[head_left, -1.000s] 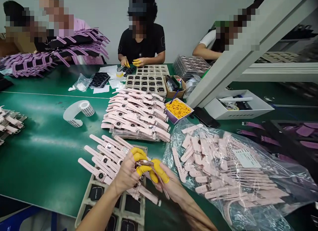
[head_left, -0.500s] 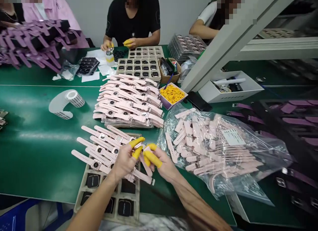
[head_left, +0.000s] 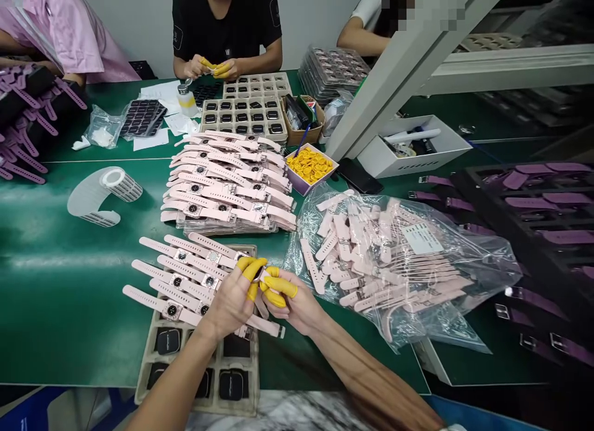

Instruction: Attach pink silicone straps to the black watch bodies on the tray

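Change since a second ago: hands drawn closer together, watch body now nearly hidden between fingertips; strap hangs lower behind them. Judgement: strap fitting in fine-alignment stage.

Left hand grip: yellow-cotted fingers pinching watch. Right hand grip: cotted fingers pressed against same watch from opposite side.

Watch: pink, small metallic case, pink strap trailing toward person. Held above tray, just beside row of finished watches. Strap bag on desk, right.

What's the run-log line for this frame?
left hand: holding pink watch | right hand: on same watch | below: tray of pink watches | right: bag of straps
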A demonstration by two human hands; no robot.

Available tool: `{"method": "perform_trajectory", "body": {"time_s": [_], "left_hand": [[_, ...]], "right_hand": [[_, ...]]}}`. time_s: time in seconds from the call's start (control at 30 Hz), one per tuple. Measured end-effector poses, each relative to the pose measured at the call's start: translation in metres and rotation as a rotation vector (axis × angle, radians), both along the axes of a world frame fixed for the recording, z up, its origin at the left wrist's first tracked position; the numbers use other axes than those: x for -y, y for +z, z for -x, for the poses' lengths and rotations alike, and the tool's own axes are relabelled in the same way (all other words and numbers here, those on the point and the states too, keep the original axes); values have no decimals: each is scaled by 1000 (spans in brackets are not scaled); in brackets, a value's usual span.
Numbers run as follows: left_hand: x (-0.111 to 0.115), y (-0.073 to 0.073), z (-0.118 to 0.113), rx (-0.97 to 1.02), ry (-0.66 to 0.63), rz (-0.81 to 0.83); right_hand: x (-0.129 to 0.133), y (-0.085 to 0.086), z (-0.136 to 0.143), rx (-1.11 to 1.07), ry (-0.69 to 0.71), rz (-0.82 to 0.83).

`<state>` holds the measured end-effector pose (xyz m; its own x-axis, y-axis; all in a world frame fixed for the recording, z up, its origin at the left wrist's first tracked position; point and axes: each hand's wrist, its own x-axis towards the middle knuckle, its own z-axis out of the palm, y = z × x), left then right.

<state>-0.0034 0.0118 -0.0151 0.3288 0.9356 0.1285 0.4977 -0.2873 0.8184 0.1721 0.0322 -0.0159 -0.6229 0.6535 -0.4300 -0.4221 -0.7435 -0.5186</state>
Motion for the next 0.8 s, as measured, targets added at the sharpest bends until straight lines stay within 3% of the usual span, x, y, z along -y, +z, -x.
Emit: {"method": "perform_trajectory", "body": {"time_s": [0.13, 0.3, 0.5, 0.6, 0.73, 0.8], "left_hand": [[1, 4, 1, -24, -48, 50], [-2, 6, 1, -179, -74, -73], [-2, 17, 3, -61, -97, -22], [0, 29, 9, -144, -128, -94], [0, 57, 35, -376, -64, -99], [2, 72, 53, -543, -17, -57]], "right_hand": [[1, -1, -1, 48, -25, 16], [1, -3, -5, 124, 33, -5], [5, -6, -6, 87, 47, -112], [4, -3, -13, 231, 39, -350], [-8, 6, -26, 706, 177, -951], [-14, 10, -30, 862, 277, -1174]]}}
